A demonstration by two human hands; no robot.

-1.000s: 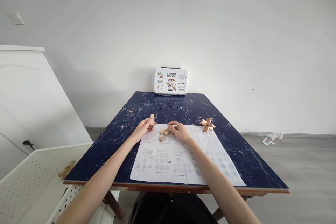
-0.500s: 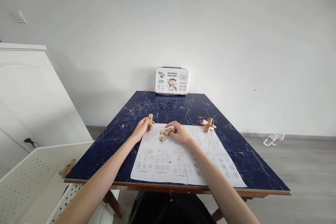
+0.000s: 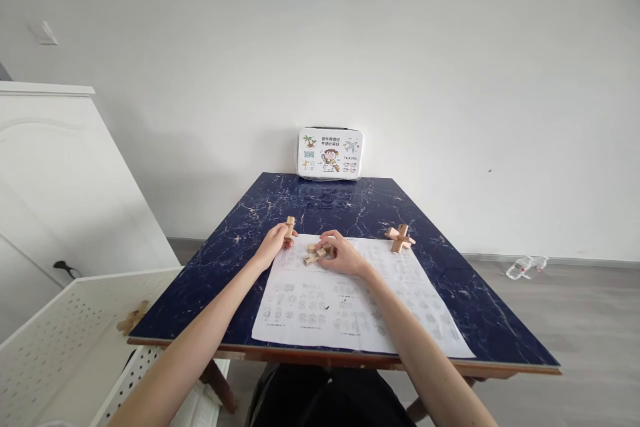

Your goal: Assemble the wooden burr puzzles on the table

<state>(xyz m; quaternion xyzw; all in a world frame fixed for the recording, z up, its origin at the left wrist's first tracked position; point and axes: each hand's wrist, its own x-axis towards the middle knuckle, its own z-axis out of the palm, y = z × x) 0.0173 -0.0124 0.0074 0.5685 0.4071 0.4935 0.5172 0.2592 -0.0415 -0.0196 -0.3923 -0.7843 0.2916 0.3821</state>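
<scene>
My left grip (image 3: 273,245) was clamped on a wooden puzzle piece (image 3: 290,227), held upright at the far left corner of the instruction sheet (image 3: 350,310). My right grip (image 3: 343,253) curled over the loose wooden pieces (image 3: 314,254) on that sheet, fingertips touching them; whether it pinched one I could not tell. An assembled cross puzzle (image 3: 401,238) sat further right on the table (image 3: 225,280).

Pale matt wooden blocks (image 3: 316,252), matt paper sheet (image 3: 350,307), glossy marbled table (image 3: 240,240)

Two hands (image 3: 273,246) (image 3: 344,255), one sheet (image 3: 320,320), one wooden cross (image 3: 401,238)
</scene>
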